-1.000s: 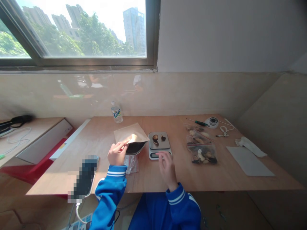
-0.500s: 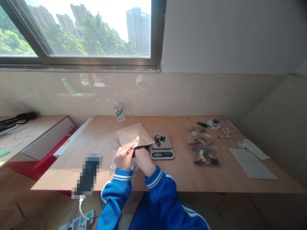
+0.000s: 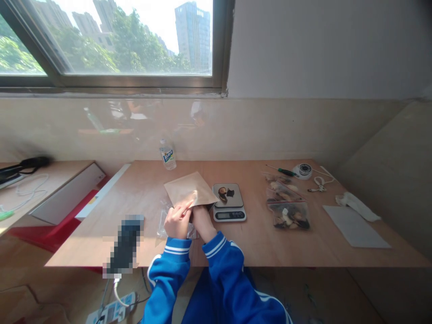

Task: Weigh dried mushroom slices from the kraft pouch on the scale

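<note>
**Right hand (image 3: pixel 202 221) inside a flat, tan, paper-like pouch (image 3: pixel 188 186)**

The left hand (image 3: pixel 177 221) pinches the pouch's near edge, just ahead of both wrists. From here I can't tell whether the right fingers grip anything. Right of the hands, a white-and-silver digital scale (image 3: pixel 230 215) bears curled dark-brown pieces (image 3: pixel 222 194).

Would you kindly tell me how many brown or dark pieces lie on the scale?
2 in view: a larger curled piece left of centre on the scale, and a smaller piece just right of it. Any fragment underneath would be hidden.
</note>
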### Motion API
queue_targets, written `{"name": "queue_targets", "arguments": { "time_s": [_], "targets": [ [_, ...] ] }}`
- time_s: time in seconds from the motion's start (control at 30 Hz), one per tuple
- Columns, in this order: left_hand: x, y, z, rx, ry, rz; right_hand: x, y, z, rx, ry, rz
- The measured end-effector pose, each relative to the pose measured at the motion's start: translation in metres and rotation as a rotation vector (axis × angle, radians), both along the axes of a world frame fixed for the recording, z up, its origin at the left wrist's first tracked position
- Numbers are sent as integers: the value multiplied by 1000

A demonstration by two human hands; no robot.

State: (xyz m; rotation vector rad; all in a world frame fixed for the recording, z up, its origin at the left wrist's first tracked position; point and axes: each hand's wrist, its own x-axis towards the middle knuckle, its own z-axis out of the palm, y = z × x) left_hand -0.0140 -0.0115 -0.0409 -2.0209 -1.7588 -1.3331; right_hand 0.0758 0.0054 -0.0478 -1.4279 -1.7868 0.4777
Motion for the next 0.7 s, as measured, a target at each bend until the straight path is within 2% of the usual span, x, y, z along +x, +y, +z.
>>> {"name": "queue_targets", "arguments": {
  "time_s": [0.13,0.27,0.4,0.53,0.63,0.7],
  "targets": [
    [-1,1,2,-40,-23,-1,12,-23,3,-12,46,-47],
    [-3,5,5,-92,-43,14,28,-49,4,95,345,-105],
    [-4,6,9,-119,-48,23,66,-56,-6,122,548,-349],
    [0,2,16,-132,-51,9,114,-33,-16,115,427,-589],
    [2,0,20,-132,-45,8,138,-14,-19,87,187,-661],
    [3,0,22,-139,-42,21,143,-13,-19,114,84,-678]
  ]
}}
